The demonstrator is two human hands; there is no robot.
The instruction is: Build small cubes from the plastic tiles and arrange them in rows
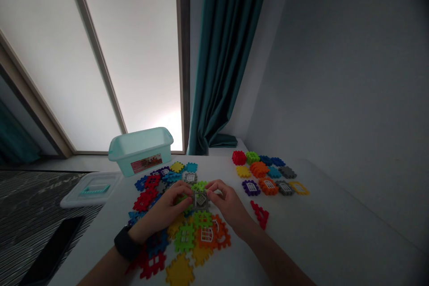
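Between my two hands is a grey square interlocking building tile (201,201) with a diamond shape in its middle. My left hand (172,203) pinches its left edge, with a dark band on the wrist. At the tile's upper right edge, the fingers of my right hand (225,201) are closed on it. A lime green tile (199,186) shows just behind the grey one. Below lie another lime tile (202,219), a lime window tile (184,237) and an orange window tile (207,235). Part of the pile under my left hand is hidden.
Grouped tiles by colour, including an orange stack (259,170), stand at the right, with a red triangular piece (259,214) nearer. A teal plastic bin (140,145) is at the back left, beside its lid (80,197). A yellow tile (180,270) lies in front.
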